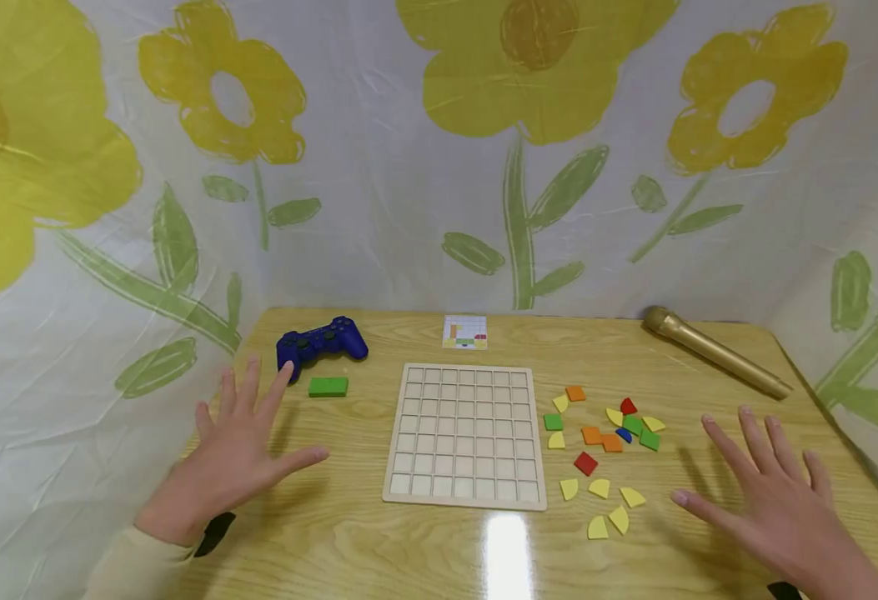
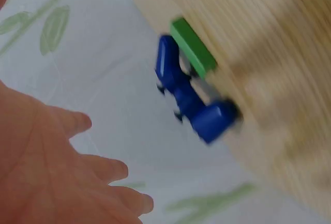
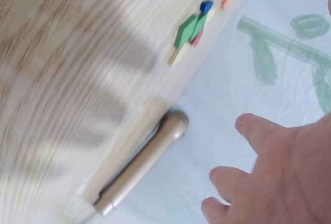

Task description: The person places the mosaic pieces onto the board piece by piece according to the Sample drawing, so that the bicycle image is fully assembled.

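Glossy wood-grain tabletop [image 1: 348,542], matt wooden grid board [image 1: 464,502]
The tiles [image 1: 592,435] look smooth and matt, the game controller [image 1: 322,342] smooth plastic, the microphone [image 1: 722,354] satin metal; the card [image 1: 464,332] seems paper, and the creased backdrop [image 1: 378,225] could be cloth or thin plastic.

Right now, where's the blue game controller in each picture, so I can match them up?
Head: the game controller lies left of centre, just beyond the green block.
Left wrist: near the middle, beside the green block.
Right wrist: not in it.
Shared landmark: the wooden table, seen in all three.
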